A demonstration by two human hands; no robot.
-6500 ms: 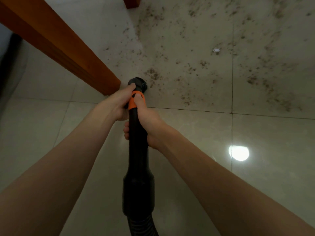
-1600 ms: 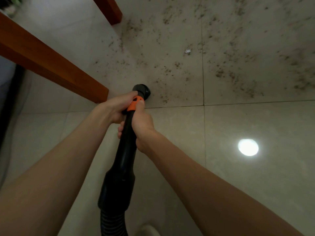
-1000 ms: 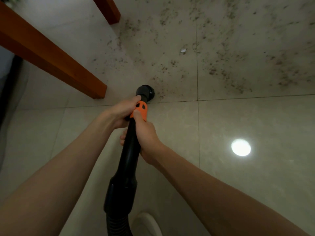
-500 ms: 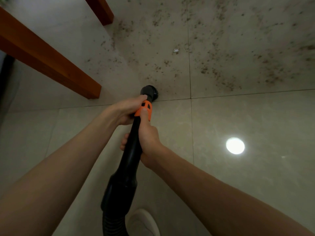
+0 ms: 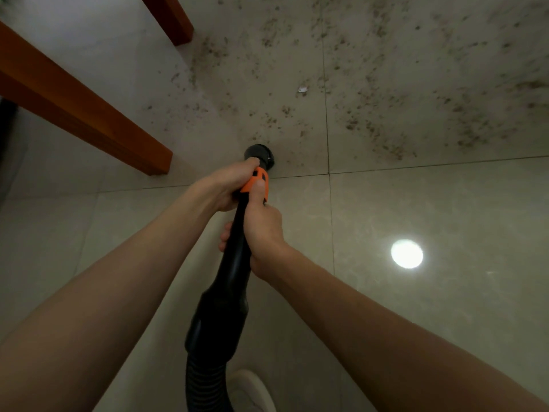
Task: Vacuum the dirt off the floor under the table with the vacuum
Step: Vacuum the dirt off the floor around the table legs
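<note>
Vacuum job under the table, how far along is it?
Early. The tiles nearest the person look clean. Both hands, left hand and right hand, grip the vacuum wand, its nozzle at the dirt's near edge. Dirt specks and a white scrap remain beyond.

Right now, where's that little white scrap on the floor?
In the head view the white scrap lies among the dirt ahead of the vacuum nozzle, just left of the vertical tile seam.
</note>
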